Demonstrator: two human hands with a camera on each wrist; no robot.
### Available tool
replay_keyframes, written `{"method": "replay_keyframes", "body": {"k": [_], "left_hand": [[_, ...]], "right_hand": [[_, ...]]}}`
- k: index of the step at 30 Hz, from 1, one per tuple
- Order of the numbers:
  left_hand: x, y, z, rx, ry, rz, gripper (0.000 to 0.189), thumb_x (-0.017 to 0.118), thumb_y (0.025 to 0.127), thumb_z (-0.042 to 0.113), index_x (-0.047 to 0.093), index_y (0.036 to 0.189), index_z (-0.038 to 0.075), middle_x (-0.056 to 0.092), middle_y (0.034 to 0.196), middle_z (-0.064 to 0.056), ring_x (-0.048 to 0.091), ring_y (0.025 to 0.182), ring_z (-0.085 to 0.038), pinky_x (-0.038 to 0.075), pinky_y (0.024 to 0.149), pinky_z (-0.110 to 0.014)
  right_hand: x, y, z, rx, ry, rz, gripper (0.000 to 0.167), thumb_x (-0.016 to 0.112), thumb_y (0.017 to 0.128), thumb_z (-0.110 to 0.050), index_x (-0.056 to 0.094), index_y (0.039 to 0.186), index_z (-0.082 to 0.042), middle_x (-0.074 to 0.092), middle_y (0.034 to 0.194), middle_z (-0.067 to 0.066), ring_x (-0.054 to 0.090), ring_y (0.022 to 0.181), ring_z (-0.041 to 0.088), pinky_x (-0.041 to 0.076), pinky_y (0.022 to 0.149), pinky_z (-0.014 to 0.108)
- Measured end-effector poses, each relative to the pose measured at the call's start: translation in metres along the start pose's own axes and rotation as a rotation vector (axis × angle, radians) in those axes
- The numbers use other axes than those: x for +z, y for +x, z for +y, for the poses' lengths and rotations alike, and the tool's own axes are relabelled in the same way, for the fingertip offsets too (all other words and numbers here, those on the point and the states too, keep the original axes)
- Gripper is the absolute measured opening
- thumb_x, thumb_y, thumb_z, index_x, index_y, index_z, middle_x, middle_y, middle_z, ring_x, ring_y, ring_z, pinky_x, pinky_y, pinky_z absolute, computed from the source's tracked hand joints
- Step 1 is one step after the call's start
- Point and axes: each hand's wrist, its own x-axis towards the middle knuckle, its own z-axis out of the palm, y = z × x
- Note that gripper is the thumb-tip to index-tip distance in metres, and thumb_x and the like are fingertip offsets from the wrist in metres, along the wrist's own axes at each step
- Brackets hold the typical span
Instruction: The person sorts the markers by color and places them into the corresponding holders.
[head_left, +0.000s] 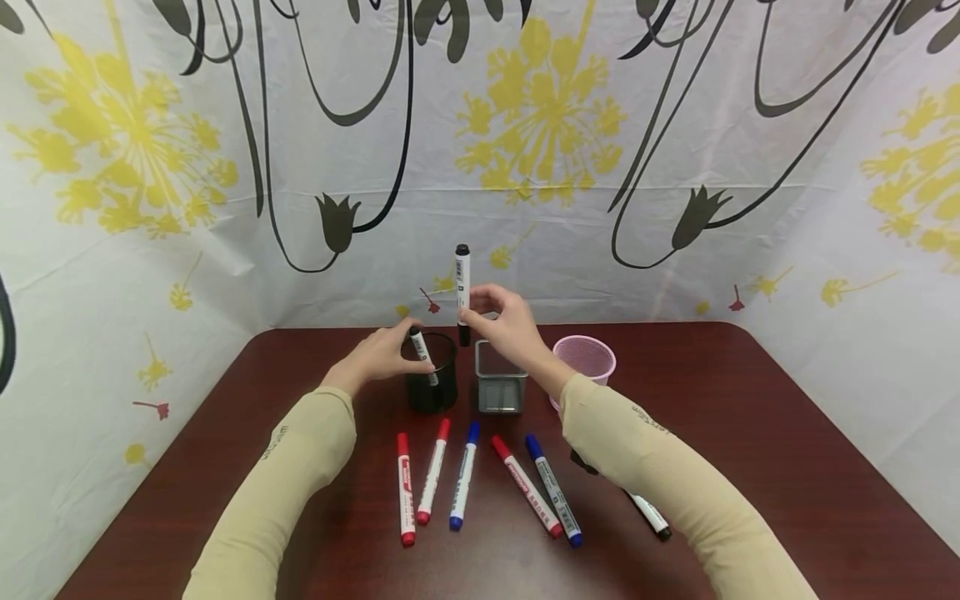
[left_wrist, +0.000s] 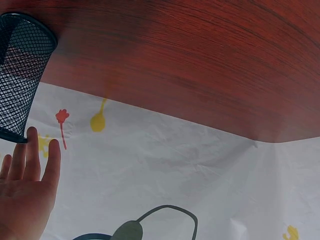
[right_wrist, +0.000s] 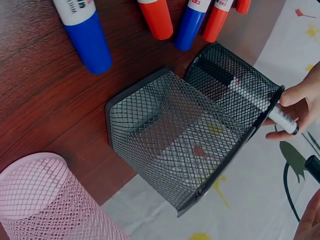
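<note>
Table (head_left: 712, 392), dark red-brown, against patterned cloth (head_left: 465, 158). Pink cup (head_left: 585, 357): partly hidden by right sleeve (head_left: 652, 467). Black-ended marker (head_left: 648, 514): middle hidden by same sleeve. Black cup (head_left: 431, 396): cut off in left wrist view; leaning marker (head_left: 423, 347) inside. Raised marker (head_left: 463, 287): upright, pinched in right hand (head_left: 510, 325), right of left hand (head_left: 375, 358). Latter touches black cup's rim; cannot tell whether gripping. Hands apart.

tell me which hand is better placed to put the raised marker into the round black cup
Right, most likely: the right hand pinches the raised marker upright, close to the round black cup. The left hand is at that cup's rim, perhaps better used steadying it.
</note>
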Motion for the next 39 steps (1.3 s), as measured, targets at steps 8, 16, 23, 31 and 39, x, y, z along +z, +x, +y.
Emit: {"method": "replay_keyframes", "body": {"k": [8,16,23,31,39], "left_hand": [[0.001,0.001,0.000,-0.001,-0.012,-0.003,0.077,0.067,0.071,0.050,0.034,0.131,0.014,0.049,0.119,-0.016,0.050,0.100,-0.028,0.039,0.083,-0.046],[-0.001,0.001,-0.001,-0.002,0.004,-0.005,0.079,0.066,0.070,0.053,0.034,0.131,0.016,0.050,0.118,-0.017,0.050,0.099,-0.028,0.039,0.082,-0.046],[-0.001,0.001,0.000,0.004,0.011,0.003,0.075,0.067,0.071,0.049,0.035,0.130,0.016,0.052,0.114,-0.015,0.050,0.097,-0.028,0.040,0.081,-0.045],[-0.002,0.000,0.001,0.008,0.018,0.002,0.076,0.066,0.070,0.053,0.034,0.129,0.017,0.053,0.111,-0.014,0.051,0.096,-0.027,0.040,0.081,-0.045],[-0.001,0.000,-0.001,0.013,-0.010,-0.001,0.075,0.066,0.070,0.053,0.034,0.129,0.018,0.054,0.109,-0.015,0.051,0.092,-0.026,0.041,0.078,-0.044]], "right_hand": [[0.012,0.011,0.018,-0.030,-0.026,-0.001,0.021,0.065,0.080,-0.009,0.060,0.098,0.001,0.063,0.087,0.009,0.059,0.080,0.020,0.046,0.062,0.028],[0.024,0.021,0.032,-0.044,-0.051,0.012,0.021,0.065,0.079,-0.012,0.062,0.098,-0.003,0.063,0.085,0.005,0.058,0.078,0.014,0.045,0.070,0.030],[0.035,0.028,0.045,-0.030,-0.055,-0.004,0.019,0.065,0.080,-0.015,0.062,0.098,-0.008,0.062,0.084,0.000,0.057,0.077,0.010,0.045,0.070,0.027],[0.042,0.030,0.048,-0.018,-0.058,-0.008,0.019,0.065,0.080,-0.012,0.062,0.098,-0.007,0.063,0.084,0.000,0.057,0.076,0.010,0.045,0.071,0.025],[0.049,0.026,0.053,0.016,-0.054,-0.030,0.020,0.063,0.082,-0.014,0.060,0.100,-0.008,0.061,0.086,-0.001,0.057,0.078,0.010,0.046,0.070,0.025]]}}
